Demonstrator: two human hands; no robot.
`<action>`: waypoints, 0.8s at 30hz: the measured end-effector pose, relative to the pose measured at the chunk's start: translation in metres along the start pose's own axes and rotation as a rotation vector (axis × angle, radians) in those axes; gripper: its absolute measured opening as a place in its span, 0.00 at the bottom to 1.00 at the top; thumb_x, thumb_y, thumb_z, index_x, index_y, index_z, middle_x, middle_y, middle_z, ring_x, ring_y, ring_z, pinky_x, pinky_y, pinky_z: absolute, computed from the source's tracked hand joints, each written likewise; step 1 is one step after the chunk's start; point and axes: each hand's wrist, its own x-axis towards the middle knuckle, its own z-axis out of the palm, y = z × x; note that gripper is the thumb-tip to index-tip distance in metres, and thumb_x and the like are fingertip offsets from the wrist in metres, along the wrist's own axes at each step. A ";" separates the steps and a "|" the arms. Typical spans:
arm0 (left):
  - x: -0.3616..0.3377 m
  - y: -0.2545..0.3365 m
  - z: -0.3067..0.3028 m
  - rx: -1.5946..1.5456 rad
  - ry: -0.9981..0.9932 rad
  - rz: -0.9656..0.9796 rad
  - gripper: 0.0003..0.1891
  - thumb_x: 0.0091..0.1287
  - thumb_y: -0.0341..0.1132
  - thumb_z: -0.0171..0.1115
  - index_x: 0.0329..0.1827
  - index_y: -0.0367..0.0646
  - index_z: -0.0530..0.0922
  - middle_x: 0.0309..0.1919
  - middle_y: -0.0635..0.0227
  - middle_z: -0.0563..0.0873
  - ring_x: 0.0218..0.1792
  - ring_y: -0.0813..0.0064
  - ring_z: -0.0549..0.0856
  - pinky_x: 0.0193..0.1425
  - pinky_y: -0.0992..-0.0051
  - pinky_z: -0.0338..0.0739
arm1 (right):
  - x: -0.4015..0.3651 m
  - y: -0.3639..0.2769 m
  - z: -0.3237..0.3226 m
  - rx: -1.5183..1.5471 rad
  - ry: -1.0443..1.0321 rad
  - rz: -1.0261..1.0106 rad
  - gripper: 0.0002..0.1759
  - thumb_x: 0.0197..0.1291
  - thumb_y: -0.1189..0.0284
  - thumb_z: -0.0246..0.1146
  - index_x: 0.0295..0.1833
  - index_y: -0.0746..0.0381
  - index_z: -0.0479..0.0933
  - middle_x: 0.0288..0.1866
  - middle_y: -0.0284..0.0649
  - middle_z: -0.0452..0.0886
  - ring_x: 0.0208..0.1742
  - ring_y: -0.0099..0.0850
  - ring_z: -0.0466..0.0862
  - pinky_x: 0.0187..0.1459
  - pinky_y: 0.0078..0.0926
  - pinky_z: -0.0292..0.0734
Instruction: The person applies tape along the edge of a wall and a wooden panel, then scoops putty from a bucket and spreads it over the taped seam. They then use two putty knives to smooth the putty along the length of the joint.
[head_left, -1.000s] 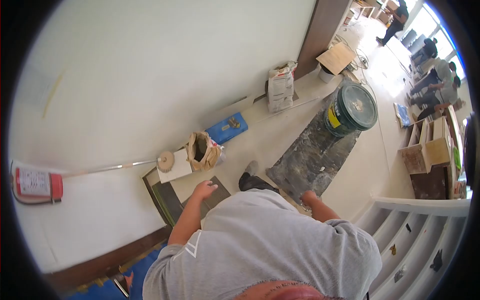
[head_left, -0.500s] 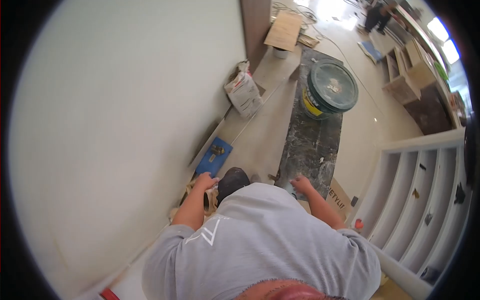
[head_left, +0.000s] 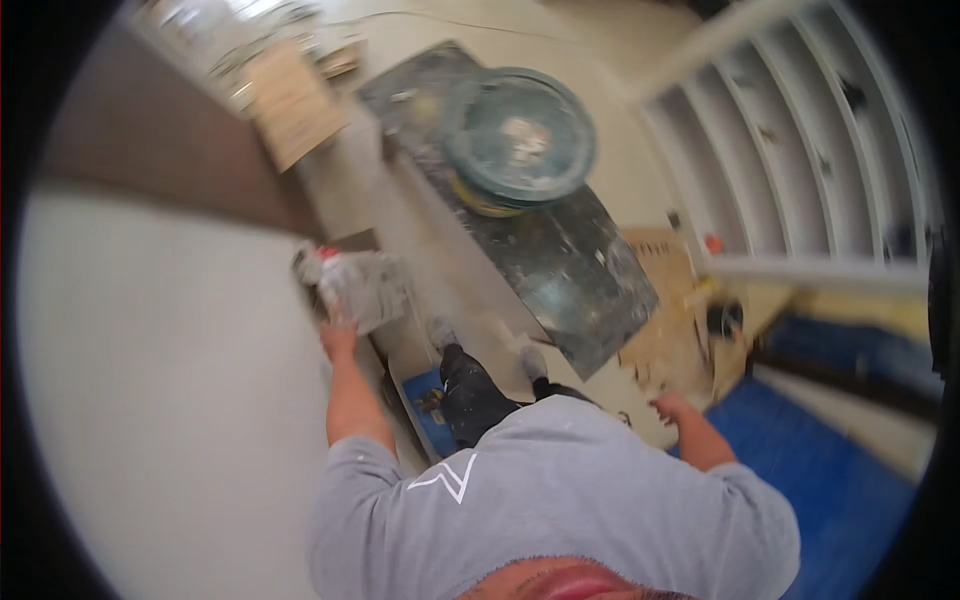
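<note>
**One bag (head_left: pixel 372 290) at my left hand (head_left: pixel 340 336), nothing seen in my right hand (head_left: pixel 672 408)**

The bag, pale with a red patch, is beside the wall (head_left: pixel 180 370), ahead of me and to my left. My left hand is at its near edge, fingers reaching towards it; blur hides whether they touch or grip it, so I cannot tell if that hand is grasping or released. My right hand is out to the other side, released, its fingers loosely bent, near the cardboard (head_left: pixel 662 290).

Between the bag and the shelf unit (head_left: pixel 740 175) lies a dark, marked board (head_left: pixel 575 275), with a big green lidded bucket (head_left: pixel 520 135) on it. Nearer to me, beside my leg (head_left: pixel 470 390), a blue item (head_left: pixel 422 386) carries a small brass-coloured object (head_left: pixel 432 402). Beyond the bag is a light wooden panel (head_left: pixel 292 103). A blue covering (head_left: pixel 790 480) spreads out past my right arm.
</note>
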 end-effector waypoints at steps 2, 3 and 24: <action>0.059 -0.015 0.032 -0.043 0.013 0.051 0.55 0.52 0.56 0.80 0.76 0.30 0.63 0.73 0.45 0.71 0.73 0.49 0.72 0.76 0.57 0.67 | -0.023 -0.008 0.029 0.013 -0.081 0.068 0.20 0.70 0.62 0.62 0.62 0.58 0.79 0.42 0.45 0.82 0.43 0.39 0.88 0.38 0.44 0.90; 0.081 -0.024 0.047 -0.099 -0.014 0.134 0.55 0.52 0.56 0.79 0.76 0.30 0.63 0.72 0.45 0.72 0.72 0.50 0.73 0.75 0.58 0.67 | -0.035 -0.019 0.045 0.061 -0.123 0.226 0.22 0.72 0.63 0.60 0.70 0.51 0.76 0.48 0.46 0.83 0.46 0.37 0.88 0.40 0.42 0.91; -0.008 0.086 -0.049 0.616 -0.441 0.709 0.25 0.49 0.34 0.68 0.50 0.27 0.81 0.45 0.38 0.87 0.51 0.41 0.86 0.55 0.55 0.79 | -0.095 0.006 0.218 0.568 0.044 0.023 0.32 0.63 0.47 0.64 0.33 0.71 0.83 0.25 0.51 0.82 0.24 0.45 0.86 0.28 0.41 0.86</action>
